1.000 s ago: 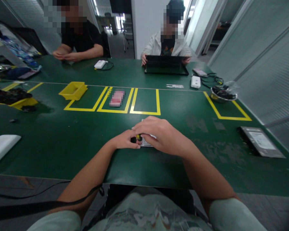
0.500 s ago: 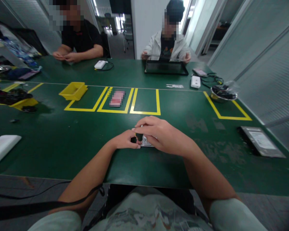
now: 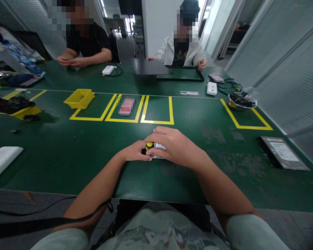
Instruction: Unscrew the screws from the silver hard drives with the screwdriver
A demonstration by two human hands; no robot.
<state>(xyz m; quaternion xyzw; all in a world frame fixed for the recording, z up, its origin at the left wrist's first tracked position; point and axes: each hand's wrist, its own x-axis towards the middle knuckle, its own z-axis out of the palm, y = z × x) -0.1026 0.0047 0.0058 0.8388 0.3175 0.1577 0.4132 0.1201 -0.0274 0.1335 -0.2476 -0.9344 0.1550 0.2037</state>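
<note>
On the table before me lies a silver hard drive (image 3: 160, 146), mostly hidden under my hands. My right hand (image 3: 173, 142) is closed round the handle of a short black-and-yellow screwdriver (image 3: 149, 146), which stands above the drive's left side. Its tip cannot be seen. My left hand (image 3: 134, 151) grips the left edge of the drive, with the thumb along the near side. The other fingers of that hand are partly hidden behind the screwdriver.
Another hard drive (image 3: 284, 152) lies to the right. A metal bowl (image 3: 241, 104) of dark parts, a yellow bin (image 3: 79, 99) and a pink phone-like item (image 3: 127, 106) are farther back. A white device (image 3: 2, 159) sits left. Two people sit opposite; one holds a dark panel (image 3: 150, 66).
My right hand has turned and shifted its fingers on the screwdriver, so its yellow end now shows. My left hand stays put. Opposite, a person has lifted the dark panel leftward off a frame.
</note>
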